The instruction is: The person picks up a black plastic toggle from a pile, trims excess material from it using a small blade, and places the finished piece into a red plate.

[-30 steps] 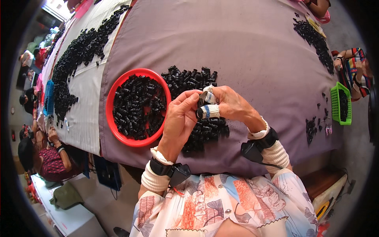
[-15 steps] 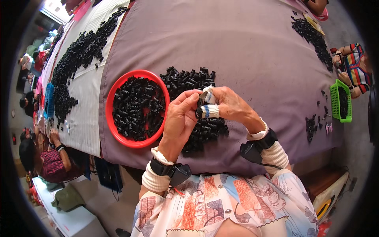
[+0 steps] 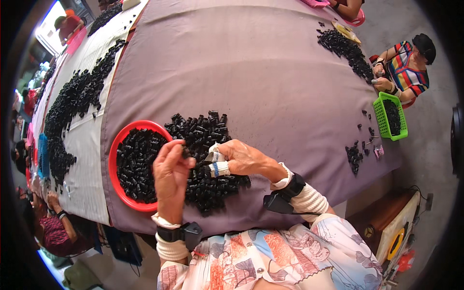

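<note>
Black plastic parts (image 3: 205,159) lie heaped beside a red bowl (image 3: 115,166) of the same, at nine o'clock of the heap, within easy reach for both hands. Left hand (image 3: 170,176) has its grip pinched on one part over the bowl's rim. Right hand (image 3: 241,158), its fingers taped, curls around something I cannot tell. Mauve cloth covers the long table (image 3: 270,72); a green basket (image 3: 392,116) sits at three o'clock beside a seated co-worker (image 3: 403,65).

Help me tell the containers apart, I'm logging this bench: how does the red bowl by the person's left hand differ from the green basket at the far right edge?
The red bowl is round with smooth solid walls; the green basket is rectangular with slotted walls. The red bowl sits beside the left hand; the green basket sits by another person in a striped top. The red bowl looks wider. Both hold small black parts.
</note>
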Available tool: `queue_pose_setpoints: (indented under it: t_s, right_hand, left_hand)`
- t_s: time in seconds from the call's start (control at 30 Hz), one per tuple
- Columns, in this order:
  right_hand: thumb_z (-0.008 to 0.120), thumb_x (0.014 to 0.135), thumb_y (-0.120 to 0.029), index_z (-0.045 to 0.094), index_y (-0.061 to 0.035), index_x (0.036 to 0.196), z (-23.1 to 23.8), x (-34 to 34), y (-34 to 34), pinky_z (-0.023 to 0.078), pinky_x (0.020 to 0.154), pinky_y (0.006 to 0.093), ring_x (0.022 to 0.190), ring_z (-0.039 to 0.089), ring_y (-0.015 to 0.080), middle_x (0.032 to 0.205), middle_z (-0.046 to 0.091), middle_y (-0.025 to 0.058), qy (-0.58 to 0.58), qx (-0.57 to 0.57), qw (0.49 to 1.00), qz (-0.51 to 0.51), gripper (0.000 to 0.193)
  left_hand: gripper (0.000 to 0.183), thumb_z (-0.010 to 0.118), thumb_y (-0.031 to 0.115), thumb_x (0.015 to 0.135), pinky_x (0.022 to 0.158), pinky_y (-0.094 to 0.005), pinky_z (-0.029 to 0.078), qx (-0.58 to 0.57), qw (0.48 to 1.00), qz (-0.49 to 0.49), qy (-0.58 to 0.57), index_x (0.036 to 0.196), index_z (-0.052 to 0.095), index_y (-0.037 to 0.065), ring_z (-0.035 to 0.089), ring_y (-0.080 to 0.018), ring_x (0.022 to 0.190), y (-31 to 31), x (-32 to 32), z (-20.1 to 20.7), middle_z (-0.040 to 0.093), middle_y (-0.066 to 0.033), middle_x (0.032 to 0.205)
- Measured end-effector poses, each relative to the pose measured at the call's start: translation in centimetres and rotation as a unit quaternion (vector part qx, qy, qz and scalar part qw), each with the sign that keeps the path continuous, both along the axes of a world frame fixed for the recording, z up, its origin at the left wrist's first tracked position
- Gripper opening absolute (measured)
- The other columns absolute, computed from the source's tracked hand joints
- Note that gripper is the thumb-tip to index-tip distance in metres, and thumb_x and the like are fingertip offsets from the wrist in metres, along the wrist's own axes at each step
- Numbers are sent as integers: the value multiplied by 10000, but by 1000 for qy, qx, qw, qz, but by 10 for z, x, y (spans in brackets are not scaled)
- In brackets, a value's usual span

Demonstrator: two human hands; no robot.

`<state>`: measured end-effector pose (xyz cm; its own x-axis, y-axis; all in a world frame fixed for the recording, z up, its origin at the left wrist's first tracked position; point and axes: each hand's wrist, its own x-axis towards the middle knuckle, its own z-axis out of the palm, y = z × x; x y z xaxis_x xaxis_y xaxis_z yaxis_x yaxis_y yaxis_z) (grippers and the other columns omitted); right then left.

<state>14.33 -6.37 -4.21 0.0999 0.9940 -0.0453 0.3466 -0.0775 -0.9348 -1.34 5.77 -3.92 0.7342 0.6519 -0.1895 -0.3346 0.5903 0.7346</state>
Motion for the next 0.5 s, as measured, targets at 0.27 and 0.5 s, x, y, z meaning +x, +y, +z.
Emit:
queue_pose_setpoints:
  t_s: [0.27, 0.5]
  right_hand:
    - [641, 784, -203, 567, -54, 764, 2, -3, -13, 346, 489, 232, 577, 417, 38, 628, 468, -67, 155, -86, 980, -88, 168]
    - [570, 818, -207, 522, -84, 749, -5, 22, -39, 309, 395, 197, 434, 397, 46, 525, 426, -36, 155, -121, 959, -202, 149]
  left_hand:
    - [284, 600, 116, 847, 601, -176, 432, 214, 928, 139, 272, 1116, 578, 27, 539, -49, 717, 34, -63, -5, 603, -20, 958]
    - [200, 595, 99, 842, 626, -180, 432, 259, 933, 31, 246, 1023, 622, 19, 547, -47, 707, 3, -44, 14, 630, -11, 851]
